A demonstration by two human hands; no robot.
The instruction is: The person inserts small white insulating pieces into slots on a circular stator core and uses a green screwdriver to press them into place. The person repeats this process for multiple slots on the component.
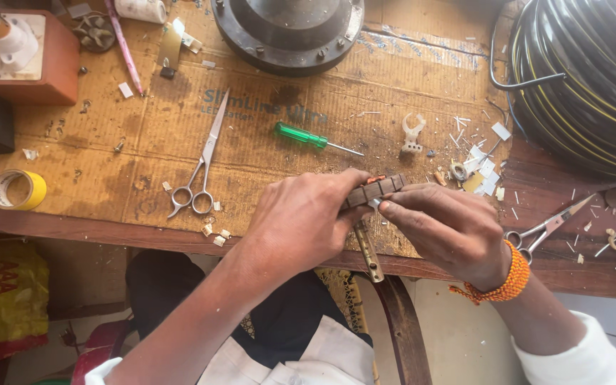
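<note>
Both hands meet at the near edge of the surface (108, 221), over the stained cardboard sheet (265, 142) that covers most of it; between them sits a small brown ridged block (378, 189), its long axis running left to right and tilted slightly up toward the right. The left hand (301, 221) closes around the block's left end, fingers curled and thumb pressed against it, so that end is hidden; the right hand (450, 228) comes in from the other side with its fingers drawn together, fingertips touching the block's right end and underside — whether they pinch a small part there I cannot tell. A brass-coloured slotted strip (368, 251) hangs down from under the block, past the surface's edge, its long axis nearly at right angles to the block; the left hand is the nearer to its top. An orange beaded band (504, 281) circles the right wrist. Well apart up the sheet lie a green-handled screwdriver (311, 137), its tip pointing right, and a pair of scissors (201, 167) to the left of the hands; a second pair of scissors (547, 227) lies just beside the right wrist; a roll of yellow tape (17, 190) rests at the far left, and a coil of black cable (586, 78) fills the upper right.
</note>
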